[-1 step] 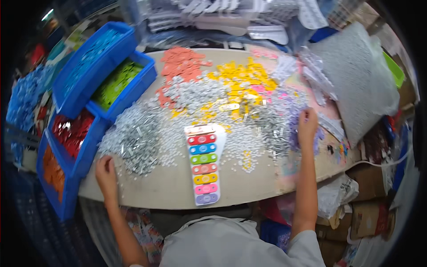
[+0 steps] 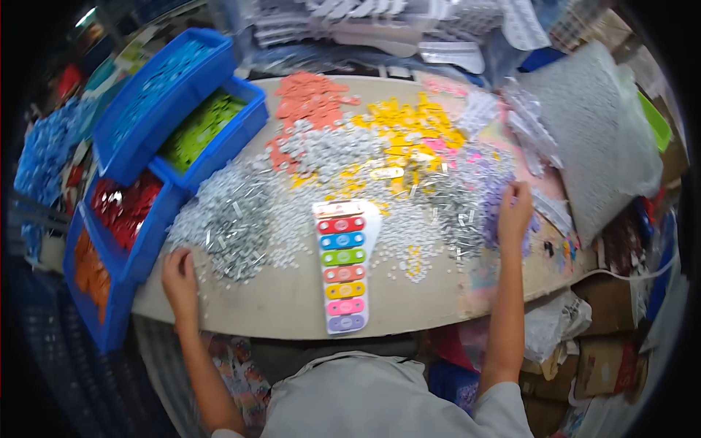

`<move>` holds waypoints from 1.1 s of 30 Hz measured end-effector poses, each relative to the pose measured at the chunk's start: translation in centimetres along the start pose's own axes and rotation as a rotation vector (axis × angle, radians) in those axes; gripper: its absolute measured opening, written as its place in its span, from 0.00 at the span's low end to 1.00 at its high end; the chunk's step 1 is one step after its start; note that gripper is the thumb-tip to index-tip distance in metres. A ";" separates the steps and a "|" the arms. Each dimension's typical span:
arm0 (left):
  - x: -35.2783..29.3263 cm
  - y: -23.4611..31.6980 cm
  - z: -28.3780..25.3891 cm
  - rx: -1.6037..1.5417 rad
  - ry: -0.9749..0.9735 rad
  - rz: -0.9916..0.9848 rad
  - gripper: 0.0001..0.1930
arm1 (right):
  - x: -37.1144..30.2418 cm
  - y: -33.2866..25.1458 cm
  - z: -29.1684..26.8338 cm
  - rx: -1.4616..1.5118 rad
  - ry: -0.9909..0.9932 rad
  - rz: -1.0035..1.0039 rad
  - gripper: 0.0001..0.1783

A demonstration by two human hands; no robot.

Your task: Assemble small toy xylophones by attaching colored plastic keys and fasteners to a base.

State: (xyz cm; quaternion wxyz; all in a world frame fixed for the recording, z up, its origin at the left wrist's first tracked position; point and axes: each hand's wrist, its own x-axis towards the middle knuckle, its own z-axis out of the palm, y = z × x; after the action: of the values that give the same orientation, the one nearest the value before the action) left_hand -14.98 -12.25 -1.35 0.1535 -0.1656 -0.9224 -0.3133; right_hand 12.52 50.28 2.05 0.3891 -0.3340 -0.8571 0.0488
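Note:
A toy xylophone with a white base and a column of coloured bars, red at the top and purple at the bottom, lies in the middle of the table between my hands. My left hand, its fingers curled together, is at the table's left, beside a heap of small silver metal pieces. On the other side my right hand has its fingers pinched at the edge of a pile of purple bars. Whatever either hand's fingers hold is hidden or too small to make out.
Blue bins at the left hold blue, green, red and orange bars. Coral bars, yellow bars and small white pieces cover the far table. A large bag of grey pieces leans at the right.
The whole scene has shifted slightly to the right in the view. Both hands stay in nearly the same places on the table, and the toy xylophone has not visibly moved.

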 end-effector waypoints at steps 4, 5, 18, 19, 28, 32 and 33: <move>0.3 1.5 -0.6 -0.007 -0.050 -0.002 0.06 | -4.5 -11.8 -4.6 0.320 -0.258 0.191 0.05; 0.1 1.9 -0.5 -0.025 -0.037 0.019 0.07 | -6.2 -14.0 -4.9 0.414 -0.324 0.147 0.04; -6.5 17.5 1.9 -1.250 -0.882 -0.582 0.07 | -13.8 -22.6 -5.8 1.131 -1.067 0.635 0.04; -7.0 17.7 2.6 -1.331 -0.944 -0.630 0.08 | -14.0 -22.7 -5.7 1.133 -1.069 0.635 0.04; -7.2 18.6 4.9 -1.286 -0.956 -0.638 0.06 | -14.2 -23.4 -5.1 1.039 -1.013 0.601 0.05; -6.9 18.3 5.1 -1.271 -1.038 -0.615 0.12 | -14.2 -23.7 -5.0 0.990 -1.007 0.564 0.06; -7.0 18.3 5.3 -1.271 -1.039 -0.614 0.12 | -14.2 -23.7 -4.9 0.953 -1.009 0.529 0.06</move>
State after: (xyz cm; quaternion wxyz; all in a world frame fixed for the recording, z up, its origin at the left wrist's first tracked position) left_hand -2.28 3.37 1.59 -0.4984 -0.0859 -0.5304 -0.6804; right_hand 9.97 22.48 4.57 0.0259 -0.2612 -0.7086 0.6550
